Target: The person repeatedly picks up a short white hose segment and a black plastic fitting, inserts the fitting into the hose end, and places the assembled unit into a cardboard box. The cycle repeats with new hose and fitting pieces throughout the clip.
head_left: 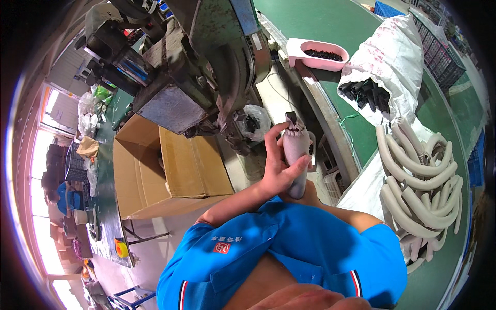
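Observation:
A light grey padded tube (295, 150) stands upright in front of my chest, its fabric gathered at the top. A small black piece (291, 118) sticks out of that gathered end. My left hand (281, 168) is closed round the tube, thumb across its front and index finger reaching up to the black piece. Lower down, my right hand (311, 194) is at the tube's near end, mostly hidden behind it; it appears to grip there. Beyond the tube is a dark, worn machine (201, 77), with a clear plastic bag (257, 123) of black parts at its lower end.
Several curved grey padded tubes (421, 181) are piled on the green table (351, 135) at right. Behind them lies a white woven sack (385, 59) of black parts, near a pink scoop-like container (297, 49) holding small dark pieces. An open cardboard box (194, 165) stands left.

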Demonstrator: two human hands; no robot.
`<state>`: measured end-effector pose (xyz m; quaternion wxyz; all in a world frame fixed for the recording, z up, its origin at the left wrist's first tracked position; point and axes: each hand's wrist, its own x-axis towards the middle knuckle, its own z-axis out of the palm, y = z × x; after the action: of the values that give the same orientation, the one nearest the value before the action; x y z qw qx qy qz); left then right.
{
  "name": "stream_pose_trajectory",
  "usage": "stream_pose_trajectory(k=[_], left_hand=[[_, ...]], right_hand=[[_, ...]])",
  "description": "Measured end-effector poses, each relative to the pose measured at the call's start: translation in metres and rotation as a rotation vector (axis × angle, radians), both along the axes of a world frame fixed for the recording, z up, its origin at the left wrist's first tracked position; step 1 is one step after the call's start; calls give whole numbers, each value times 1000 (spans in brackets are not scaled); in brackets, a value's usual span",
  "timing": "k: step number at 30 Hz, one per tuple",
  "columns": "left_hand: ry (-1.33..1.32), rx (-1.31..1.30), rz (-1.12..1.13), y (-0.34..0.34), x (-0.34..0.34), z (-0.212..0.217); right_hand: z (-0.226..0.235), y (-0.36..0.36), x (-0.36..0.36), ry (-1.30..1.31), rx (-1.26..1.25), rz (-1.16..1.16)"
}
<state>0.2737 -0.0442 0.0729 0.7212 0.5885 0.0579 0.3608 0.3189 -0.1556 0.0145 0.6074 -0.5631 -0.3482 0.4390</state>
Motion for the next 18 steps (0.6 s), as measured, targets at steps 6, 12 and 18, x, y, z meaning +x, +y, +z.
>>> stream_pose_trajectory(k=[6, 12, 18], left_hand=[[-66, -118, -9, -3, -3, -5], [73, -273, -56, 1, -12, 16], [-80, -320, -266, 7, -20, 14]], right_hand=[[-7, -3, -2, -17, -59, 8], [-26, -7, 7, -119, -172, 211], [13, 24, 58, 135, 625, -92]])
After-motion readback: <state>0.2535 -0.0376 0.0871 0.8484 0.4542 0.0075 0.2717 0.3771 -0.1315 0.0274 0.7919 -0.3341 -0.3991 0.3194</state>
